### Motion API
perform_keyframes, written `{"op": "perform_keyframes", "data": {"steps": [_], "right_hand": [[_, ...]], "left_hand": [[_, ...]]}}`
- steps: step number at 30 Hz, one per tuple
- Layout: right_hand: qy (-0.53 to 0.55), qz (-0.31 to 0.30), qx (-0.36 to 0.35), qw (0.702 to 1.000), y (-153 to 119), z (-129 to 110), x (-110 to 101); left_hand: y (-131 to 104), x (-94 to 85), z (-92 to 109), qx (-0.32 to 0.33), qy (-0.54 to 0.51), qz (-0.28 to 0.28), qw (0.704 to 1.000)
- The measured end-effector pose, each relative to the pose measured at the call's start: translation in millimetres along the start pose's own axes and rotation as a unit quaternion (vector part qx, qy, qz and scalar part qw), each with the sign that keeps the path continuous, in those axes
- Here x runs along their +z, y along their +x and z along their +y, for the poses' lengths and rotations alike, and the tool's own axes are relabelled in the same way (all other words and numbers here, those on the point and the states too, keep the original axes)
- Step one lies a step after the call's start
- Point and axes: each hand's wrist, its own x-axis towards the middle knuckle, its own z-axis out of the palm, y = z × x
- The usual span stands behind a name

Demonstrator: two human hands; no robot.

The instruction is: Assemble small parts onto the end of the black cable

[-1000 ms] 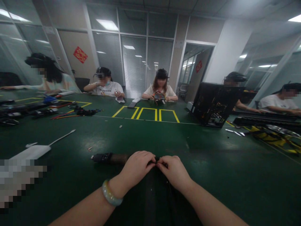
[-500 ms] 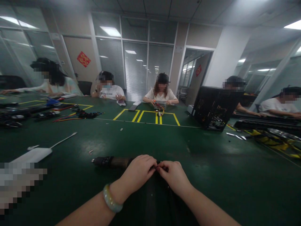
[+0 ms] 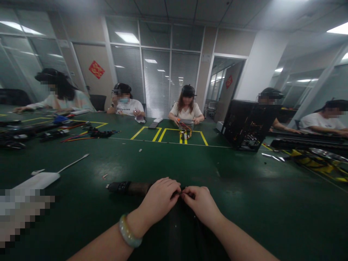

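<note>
Both hands meet near the front middle of the green table (image 3: 244, 203). My left hand (image 3: 163, 194) has its fingers curled, thumb and fingertips pinched on something small and dark that I cannot make out. Fingertip to fingertip with it, my right hand (image 3: 199, 199) is closed in a pinch at the same spot; its fingers hide what they grip. A dark cylindrical tool (image 3: 136, 188) lies on the table, its metal tip pointing left and its right end hidden behind my left hand. A pale bracelet (image 3: 128, 232) rings my left wrist.
A white device with a cable (image 3: 45, 180) lies at the left. Dark parts and coloured wires (image 3: 100, 132) are behind it. A black computer case (image 3: 248, 125) stands at the back right, near black and yellow parts (image 3: 320, 161). Several people sit around the table.
My hands have barely moved and keep their pinch. Across the table, a person's hands and the silver box with wires between them have shifted slightly.
</note>
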Motion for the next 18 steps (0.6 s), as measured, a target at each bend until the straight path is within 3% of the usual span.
{"op": "perform_keyframes", "data": {"steps": [18], "right_hand": [[0.015,-0.014,-0.003,1.0,0.4,-0.7,-1.2]], "left_hand": [[2.9,-5.9,4.4,-0.001,-0.001,-0.032,0.999]]}}
